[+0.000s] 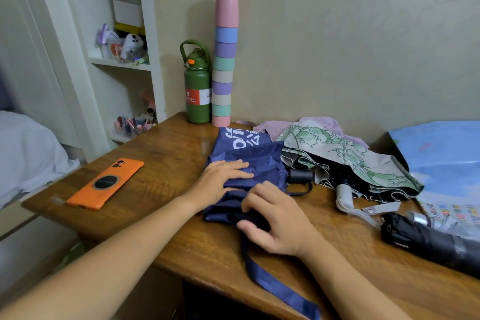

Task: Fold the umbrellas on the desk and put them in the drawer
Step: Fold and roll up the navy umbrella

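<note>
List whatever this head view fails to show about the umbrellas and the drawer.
- Drawer: not in the head view at all.
- Folded black umbrella: cut off by the right edge.
- Navy blue fabric umbrella: its white lettering is partly folded under; the left hand and right hand cover its middle.
- Navy strap: its end runs past the bottom edge.
- Green leaf-print umbrella: its shaft is hidden under the canopy.
</note>
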